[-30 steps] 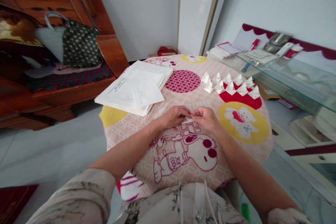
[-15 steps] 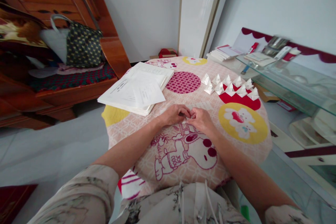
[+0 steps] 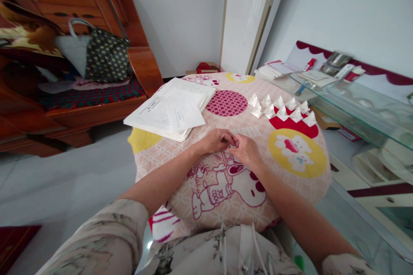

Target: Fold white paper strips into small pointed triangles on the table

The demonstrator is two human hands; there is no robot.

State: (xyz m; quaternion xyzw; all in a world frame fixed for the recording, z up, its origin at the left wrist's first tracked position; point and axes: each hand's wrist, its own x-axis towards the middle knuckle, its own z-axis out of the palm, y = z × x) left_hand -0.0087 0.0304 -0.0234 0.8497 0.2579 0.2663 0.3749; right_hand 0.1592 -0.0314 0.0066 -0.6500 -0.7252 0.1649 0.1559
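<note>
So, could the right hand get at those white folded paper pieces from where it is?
Probably yes: the folded paper pieces stand just beyond the right hand, with nothing upright between them. It would likely have to part from the left hand first.

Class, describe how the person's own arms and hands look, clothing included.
The left sleeve and right sleeve are pale with dark, marble-like streaks, ending near the elbows. Below, the forearms are bare. The left hand and right hand wear no gloves.
</note>
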